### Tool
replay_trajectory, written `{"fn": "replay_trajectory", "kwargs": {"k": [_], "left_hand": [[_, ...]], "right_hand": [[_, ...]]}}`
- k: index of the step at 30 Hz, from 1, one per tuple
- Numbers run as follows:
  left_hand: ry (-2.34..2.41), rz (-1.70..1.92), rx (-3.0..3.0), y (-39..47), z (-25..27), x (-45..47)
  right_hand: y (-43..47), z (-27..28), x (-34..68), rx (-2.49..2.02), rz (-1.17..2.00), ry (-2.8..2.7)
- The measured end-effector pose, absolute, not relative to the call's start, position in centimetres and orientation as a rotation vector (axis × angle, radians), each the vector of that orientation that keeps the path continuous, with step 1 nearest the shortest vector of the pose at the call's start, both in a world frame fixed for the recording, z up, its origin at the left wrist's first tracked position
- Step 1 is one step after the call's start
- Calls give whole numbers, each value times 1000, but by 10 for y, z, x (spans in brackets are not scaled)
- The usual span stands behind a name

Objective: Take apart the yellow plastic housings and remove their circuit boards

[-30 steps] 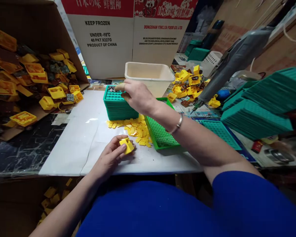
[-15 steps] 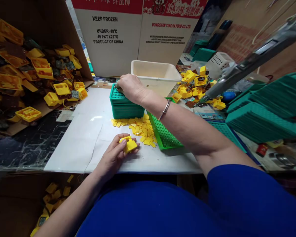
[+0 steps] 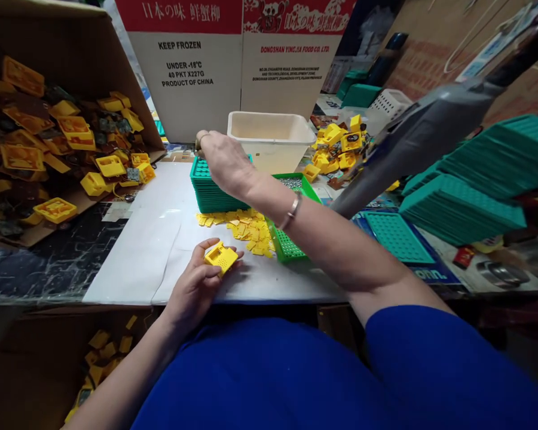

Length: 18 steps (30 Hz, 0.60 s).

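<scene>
A small yellow plastic casing [image 3: 222, 259] with an opening and small holes in one face rests in my left hand [image 3: 196, 279], thumb and fingers closed round its edges above the white sheet. My right hand [image 3: 226, 162] is over the far left corner of a stack of teal dimpled trays [image 3: 217, 196], its fingers pinched. What is between those fingertips is hidden. Beside the stack lies a pile of flat yellow plastic pieces [image 3: 251, 232]. Under my right forearm a green perforated basket [image 3: 291, 248] shows in part, with small metal pieces [image 3: 291, 182] at its far end.
A cream plastic bin [image 3: 273, 152] stands behind the trays. On the left, a cardboard box [image 3: 130, 77] holds yellow casings and parts. A grey hanging tool [image 3: 412, 137] slants across the right side. More teal trays [image 3: 461, 206] and yellow casings [image 3: 338, 146] lie rightward.
The yellow casing has turned in my left hand, so its holed face shows. My right hand stays over the tray stack. The grey tool looks closer, and the view has shifted.
</scene>
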<state>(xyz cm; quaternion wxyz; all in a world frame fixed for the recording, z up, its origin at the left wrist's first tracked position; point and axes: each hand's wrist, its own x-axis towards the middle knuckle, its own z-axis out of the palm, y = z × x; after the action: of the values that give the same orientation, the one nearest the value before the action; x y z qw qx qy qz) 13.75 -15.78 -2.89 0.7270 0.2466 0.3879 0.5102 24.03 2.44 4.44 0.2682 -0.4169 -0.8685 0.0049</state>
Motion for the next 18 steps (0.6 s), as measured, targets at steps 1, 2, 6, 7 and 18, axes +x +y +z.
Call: {"fn": "replay_trajectory", "kwargs": {"k": [1,2,6,7,18], "left_hand": [[849,1148,543,-158,-30,138],[846,1171,546,-158,-31,140],[868,1215,572,-158,-37,149],[873,1208,581,-158,-38,152],[893,1175,656,-161,-44,173]], "right_hand": [[3,44,245,-1125,95,-2280],[-19,40,250,-1101,203,-2239],[-93,-2,270,-1029,649,-2048],[-104,-15,273,-1041,684,-1990],[-124,-60,285,-1039,692,-1677]]}}
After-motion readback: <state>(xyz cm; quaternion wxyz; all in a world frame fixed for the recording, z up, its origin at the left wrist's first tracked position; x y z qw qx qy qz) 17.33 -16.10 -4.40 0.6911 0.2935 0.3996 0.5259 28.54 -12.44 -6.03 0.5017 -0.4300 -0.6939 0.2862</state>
